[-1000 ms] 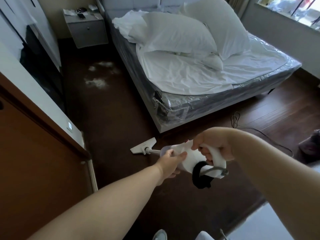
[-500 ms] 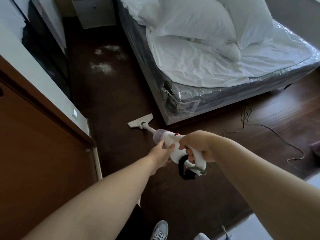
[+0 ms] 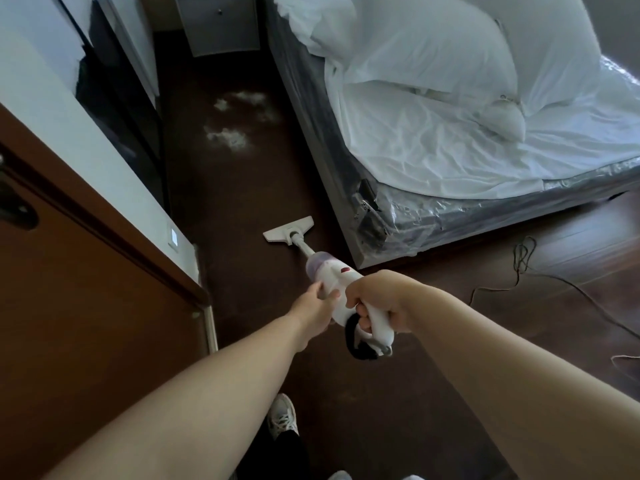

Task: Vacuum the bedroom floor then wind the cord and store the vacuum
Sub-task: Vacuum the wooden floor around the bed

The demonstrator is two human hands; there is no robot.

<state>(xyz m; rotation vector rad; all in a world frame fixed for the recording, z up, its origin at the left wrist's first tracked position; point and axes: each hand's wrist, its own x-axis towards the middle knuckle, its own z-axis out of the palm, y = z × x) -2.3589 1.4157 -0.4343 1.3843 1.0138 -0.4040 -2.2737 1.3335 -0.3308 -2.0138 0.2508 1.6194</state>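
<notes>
Vacuuming phase, cord and storage not started. Right hand [image 3: 379, 299] is gripping the vacuum [image 3: 334, 285] by its rear handle, fingers wrapped round it. Left hand [image 3: 317, 308] is touching the left side of the body just ahead of that handle; fingers look fairly straight, more steadying than clamping.

Vacuum's long axis is running from the hands up and slightly left, tube angling down to the nozzle [image 3: 289, 231], which is sitting flat on the floor [image 3: 242, 188] in the aisle beside the bed [image 3: 450, 150], near its foot corner.

Key relation: the white debris [image 3: 232, 133] is lying well ahead of the nozzle, roughly along that same axis, further up the aisle toward the nightstand [image 3: 218, 24]. Judging a straight push forward reaches it.

Cord [image 3: 519, 271] is trailing loose on the floor to the right, clear of the path.
</notes>
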